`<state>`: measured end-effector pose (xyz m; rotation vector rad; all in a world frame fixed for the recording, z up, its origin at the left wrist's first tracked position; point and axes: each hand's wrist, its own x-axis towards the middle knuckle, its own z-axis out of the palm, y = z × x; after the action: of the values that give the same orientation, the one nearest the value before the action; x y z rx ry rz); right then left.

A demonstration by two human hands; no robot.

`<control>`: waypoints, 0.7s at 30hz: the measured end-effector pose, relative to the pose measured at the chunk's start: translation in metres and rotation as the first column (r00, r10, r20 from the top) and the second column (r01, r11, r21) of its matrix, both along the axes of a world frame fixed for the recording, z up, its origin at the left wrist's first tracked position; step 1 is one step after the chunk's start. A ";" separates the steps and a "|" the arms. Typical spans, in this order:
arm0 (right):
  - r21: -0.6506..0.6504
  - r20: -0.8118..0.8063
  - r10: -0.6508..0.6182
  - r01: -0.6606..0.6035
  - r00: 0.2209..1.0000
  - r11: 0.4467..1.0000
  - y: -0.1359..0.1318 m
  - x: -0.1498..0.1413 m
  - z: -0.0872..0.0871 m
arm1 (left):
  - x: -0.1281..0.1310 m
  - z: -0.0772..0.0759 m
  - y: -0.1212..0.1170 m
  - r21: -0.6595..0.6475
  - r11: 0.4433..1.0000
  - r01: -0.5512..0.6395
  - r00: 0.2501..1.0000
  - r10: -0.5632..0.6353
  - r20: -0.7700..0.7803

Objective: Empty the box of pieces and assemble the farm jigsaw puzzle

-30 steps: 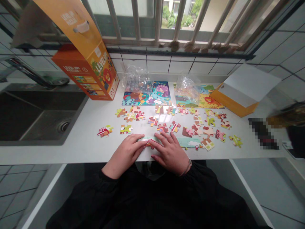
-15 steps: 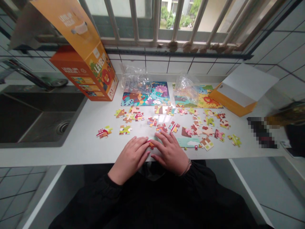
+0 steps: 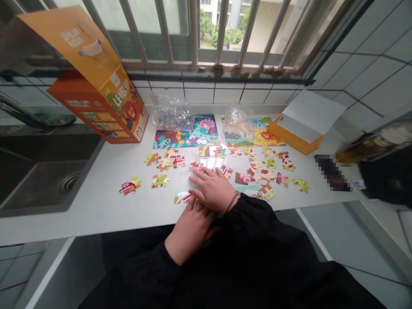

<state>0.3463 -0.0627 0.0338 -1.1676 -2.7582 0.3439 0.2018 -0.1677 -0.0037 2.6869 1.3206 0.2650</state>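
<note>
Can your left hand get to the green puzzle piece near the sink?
Probably yes. Only white counter lies between the left hand and the green jigsaw piece. The right hand sits on the other side, out of the way.

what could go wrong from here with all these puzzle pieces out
The black sleeve at the right hand lies close to the loose puzzle pieces and could drag some out of place. The jigsaw piece nearest the steel sink might get knocked in if swept sideways.

Barred window (image 3: pixel 193 30) above white tiled wall (image 3: pixel 199 95)
</note>
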 end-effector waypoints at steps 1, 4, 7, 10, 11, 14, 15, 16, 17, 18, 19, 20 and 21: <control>0.000 -0.005 -0.010 0.010 1.000 1.000 -0.002 0.002 -0.003 | 0.000 -0.002 -0.001 0.003 1.000 -0.003 1.000 0.003 -0.016; -0.004 -0.030 -0.056 0.056 0.998 0.998 -0.006 0.013 -0.010 | -0.004 -0.004 -0.004 0.010 1.000 -0.006 0.999 0.006 -0.038; 0.009 -0.034 -0.086 0.086 0.996 0.996 -0.008 0.029 -0.014 | -0.007 -0.003 -0.007 0.017 1.000 -0.010 0.999 0.011 -0.037; 0.022 -0.020 -0.119 0.120 0.993 0.993 -0.007 0.048 -0.016 | -0.011 -0.002 -0.010 0.023 1.000 -0.014 0.999 0.014 -0.037; 0.024 -0.015 -0.134 0.134 0.991 0.991 -0.006 0.054 -0.017 | -0.012 -0.002 -0.011 0.027 0.999 -0.018 0.999 0.019 -0.040; 0.023 -0.005 -0.169 0.169 0.986 0.985 -0.003 0.072 -0.019 | -0.017 -0.001 -0.015 0.042 0.999 -0.022 0.999 0.024 -0.045; 0.022 -0.003 -0.180 0.180 0.984 0.983 -0.002 0.077 -0.020 | -0.019 0.000 -0.016 0.049 0.999 -0.023 0.999 0.025 -0.042; 0.020 -0.002 -0.193 0.193 0.981 0.981 -0.001 0.082 -0.021 | -0.021 0.001 -0.016 0.056 0.998 -0.024 0.999 0.026 -0.039; 0.019 -0.001 -0.206 0.206 0.978 0.978 0.000 0.087 -0.023 | -0.023 0.001 -0.017 0.061 0.998 -0.025 0.999 0.027 -0.036; 0.019 0.000 -0.221 0.221 0.975 0.975 0.000 0.093 -0.024 | -0.024 0.002 -0.017 0.064 0.998 -0.026 0.999 0.028 -0.036; 0.021 0.001 -0.234 0.234 0.972 0.972 0.001 0.098 -0.026 | -0.025 0.003 -0.017 0.066 0.997 -0.027 0.999 0.029 -0.037; 0.025 0.000 -0.245 0.245 0.970 0.969 0.001 0.104 -0.028 | -0.026 0.003 -0.017 0.065 0.998 -0.026 0.999 0.029 -0.041; 0.032 -0.003 -0.254 0.254 0.967 0.967 0.002 0.110 -0.030 | -0.027 0.004 -0.017 0.065 0.998 -0.025 0.999 0.028 -0.044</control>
<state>0.4559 -0.0609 0.0033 -1.4907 -2.5610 0.2682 0.1747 -0.1848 0.0000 2.7452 1.3844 0.2560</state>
